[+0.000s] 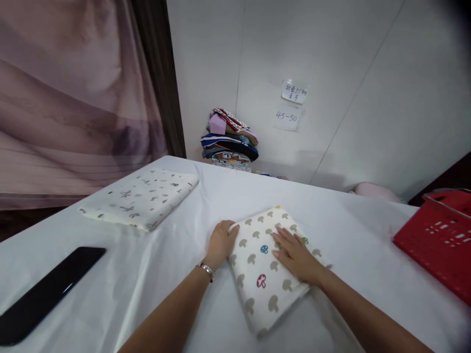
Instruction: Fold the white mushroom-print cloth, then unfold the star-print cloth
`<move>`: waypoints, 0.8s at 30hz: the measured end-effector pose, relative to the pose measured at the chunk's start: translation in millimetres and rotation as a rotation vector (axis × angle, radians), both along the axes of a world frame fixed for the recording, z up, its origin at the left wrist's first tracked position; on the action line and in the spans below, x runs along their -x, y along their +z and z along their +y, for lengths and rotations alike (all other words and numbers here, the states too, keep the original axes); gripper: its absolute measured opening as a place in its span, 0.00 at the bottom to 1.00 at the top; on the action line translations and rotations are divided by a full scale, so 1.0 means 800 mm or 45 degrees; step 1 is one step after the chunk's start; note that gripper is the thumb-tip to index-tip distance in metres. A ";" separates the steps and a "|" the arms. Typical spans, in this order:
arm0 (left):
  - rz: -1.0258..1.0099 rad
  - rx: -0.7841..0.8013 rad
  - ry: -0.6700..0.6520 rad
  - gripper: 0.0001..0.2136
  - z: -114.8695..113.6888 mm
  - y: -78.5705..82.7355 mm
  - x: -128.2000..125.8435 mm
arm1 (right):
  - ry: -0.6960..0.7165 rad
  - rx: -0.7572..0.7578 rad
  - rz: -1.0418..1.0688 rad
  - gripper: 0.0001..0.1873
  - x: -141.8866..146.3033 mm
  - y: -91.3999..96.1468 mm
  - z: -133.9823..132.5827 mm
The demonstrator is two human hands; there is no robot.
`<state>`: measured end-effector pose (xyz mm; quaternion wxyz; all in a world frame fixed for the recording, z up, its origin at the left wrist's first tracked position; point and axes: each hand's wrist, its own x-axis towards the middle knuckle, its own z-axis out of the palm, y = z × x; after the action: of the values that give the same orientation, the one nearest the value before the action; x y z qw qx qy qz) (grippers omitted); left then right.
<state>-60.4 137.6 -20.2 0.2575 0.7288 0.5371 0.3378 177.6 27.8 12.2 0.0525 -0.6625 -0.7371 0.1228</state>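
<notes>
The person's left forearm (175,314) and right forearm (355,309) are slanting in toward each other as I look on. The left hand (221,240) is showing its back, fingers bunching together, thumb angling inward. The right hand (298,256) is lying palm down, its fingers fanning slightly and pointing forward and leftward, its thumb standing apart.

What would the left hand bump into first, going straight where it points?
The left hand touches the mushroom cloth. Ahead, the white table looks free to its far edge; beyond, it might meet the fabric pile or wall. Depth is unclear.
</notes>
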 end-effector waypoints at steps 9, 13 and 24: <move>0.028 -0.022 0.012 0.10 0.001 -0.003 0.001 | -0.096 -0.128 -0.065 0.35 -0.044 -0.021 0.080; 0.037 -0.029 0.011 0.10 0.002 -0.003 0.000 | -0.090 -0.151 -0.011 0.36 -0.050 -0.034 0.080; 0.067 -0.045 -0.009 0.10 0.000 -0.002 0.000 | -0.204 0.005 0.173 0.38 -0.056 -0.015 0.092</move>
<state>-60.3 137.7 -22.2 0.2315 0.7437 0.5351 0.3272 222.5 101.2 0.3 0.1109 -0.7096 -0.6761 0.1642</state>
